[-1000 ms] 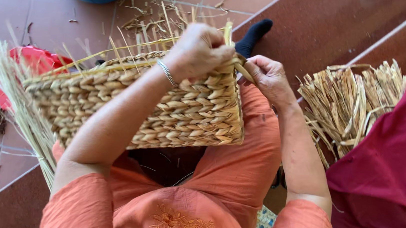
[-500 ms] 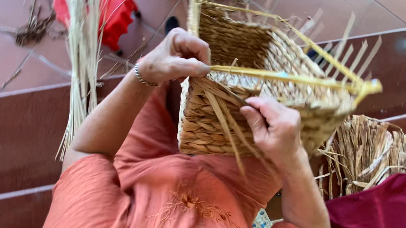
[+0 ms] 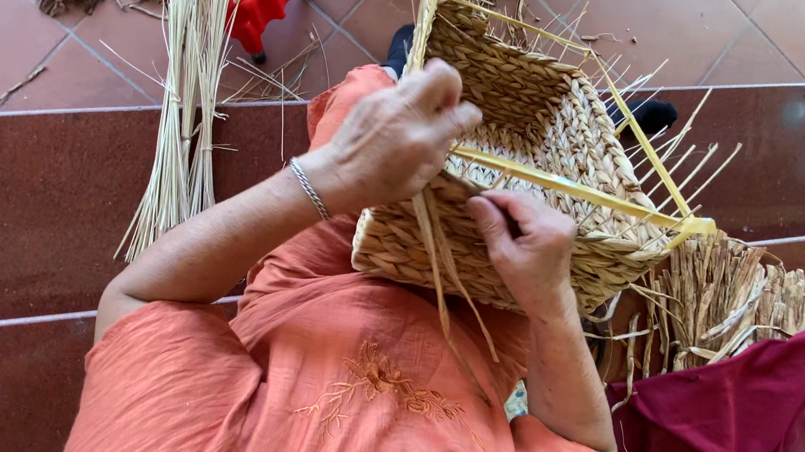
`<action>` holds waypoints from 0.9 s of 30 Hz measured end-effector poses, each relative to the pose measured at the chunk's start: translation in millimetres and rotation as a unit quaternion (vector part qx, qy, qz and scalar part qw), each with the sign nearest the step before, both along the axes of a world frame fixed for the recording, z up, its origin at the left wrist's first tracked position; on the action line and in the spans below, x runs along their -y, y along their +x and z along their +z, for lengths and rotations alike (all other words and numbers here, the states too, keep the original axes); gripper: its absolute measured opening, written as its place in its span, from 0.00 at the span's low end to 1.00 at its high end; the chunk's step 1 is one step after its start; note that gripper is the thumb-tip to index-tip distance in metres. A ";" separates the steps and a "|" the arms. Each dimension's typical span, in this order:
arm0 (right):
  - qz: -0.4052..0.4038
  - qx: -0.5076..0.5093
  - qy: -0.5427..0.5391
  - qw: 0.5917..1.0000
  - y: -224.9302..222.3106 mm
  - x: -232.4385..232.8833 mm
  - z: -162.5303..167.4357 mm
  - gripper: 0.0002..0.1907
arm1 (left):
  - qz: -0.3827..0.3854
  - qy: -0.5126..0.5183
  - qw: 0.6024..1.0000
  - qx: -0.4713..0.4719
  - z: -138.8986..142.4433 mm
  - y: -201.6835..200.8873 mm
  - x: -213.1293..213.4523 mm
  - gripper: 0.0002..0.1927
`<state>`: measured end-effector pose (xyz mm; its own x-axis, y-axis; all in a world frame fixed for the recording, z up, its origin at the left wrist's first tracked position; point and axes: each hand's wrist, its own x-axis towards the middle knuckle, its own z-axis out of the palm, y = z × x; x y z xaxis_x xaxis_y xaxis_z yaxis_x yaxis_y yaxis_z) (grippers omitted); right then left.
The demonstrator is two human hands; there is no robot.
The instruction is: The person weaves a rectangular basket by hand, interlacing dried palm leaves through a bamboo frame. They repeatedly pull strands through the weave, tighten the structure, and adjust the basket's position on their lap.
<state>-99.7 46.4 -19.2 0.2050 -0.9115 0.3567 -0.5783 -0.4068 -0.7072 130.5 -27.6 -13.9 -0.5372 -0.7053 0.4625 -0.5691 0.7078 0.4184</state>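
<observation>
The woven basket [image 3: 528, 169] has been tipped up at frame centre since a second ago — its rim is now presented for weaving. The left hand [image 3: 396, 141] is clenched on that rim; flat straw strands [image 3: 440, 250] are pinched by the right hand [image 3: 520, 243].

Person seen from above: loose orange garment [image 3: 326, 387] with short sleeves, tone-on-tone floral embroidery [image 3: 384, 386] stitched at the middle of the front, cloth falling in soft folds. Thin silver bracelet [image 3: 311, 188] encircles the left wrist. Forearms bare; dark socks [image 3: 656, 113] on the feet.
</observation>
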 end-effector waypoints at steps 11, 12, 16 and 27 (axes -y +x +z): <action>-0.011 -0.166 -0.209 0.964 9.2 -5.1 40.5 0.06 | -0.044 0.037 0.986 -0.154 -4.5 1.6 -40.8 0.28; 0.010 -0.156 -0.223 0.962 11.9 -3.7 42.5 0.06 | -0.043 0.033 0.987 -0.151 -4.7 -0.2 -41.0 0.27; 0.036 -0.102 -0.179 0.978 9.2 7.9 47.3 0.06 | -0.022 0.036 0.990 -0.134 -6.3 -11.1 -36.4 0.14; -0.032 0.011 -0.034 0.999 -1.2 13.7 4.6 0.09 | -0.036 -0.041 0.988 -0.143 -6.0 -7.9 -35.7 0.16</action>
<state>-100.9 32.7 -14.6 0.1392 -0.8961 0.4214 -0.5888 -0.4170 -0.6924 122.6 8.1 -19.9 -0.4243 -0.6232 0.6570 -0.3829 0.7810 0.4935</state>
